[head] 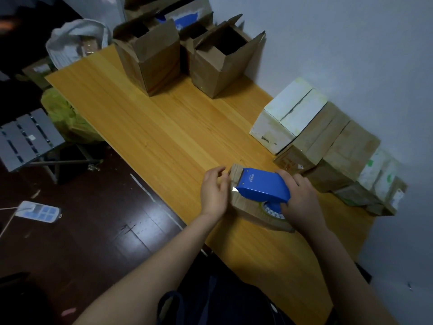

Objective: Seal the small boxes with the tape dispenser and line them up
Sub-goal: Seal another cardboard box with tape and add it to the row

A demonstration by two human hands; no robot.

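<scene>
A small brown cardboard box [251, 211] lies on the wooden table [152, 127] near its front edge. The blue tape dispenser [263, 185] sits on top of the box, its toothed blade toward the box's far left end. My right hand [302, 202] grips the dispenser from the right, over its tape roll [273, 211]. My left hand [214, 192] rests against the left side of the box with fingers loosely bent. Much of the box is hidden by both hands and the dispenser.
Several closed boxes, white [287, 116] and brown [311, 141], stand in a row along the wall at the right. Two taller open cardboard boxes [150, 55] [222, 57] stand at the far end. A grey folding stool [28, 139] and a power strip [38, 211] are on the dark floor at left.
</scene>
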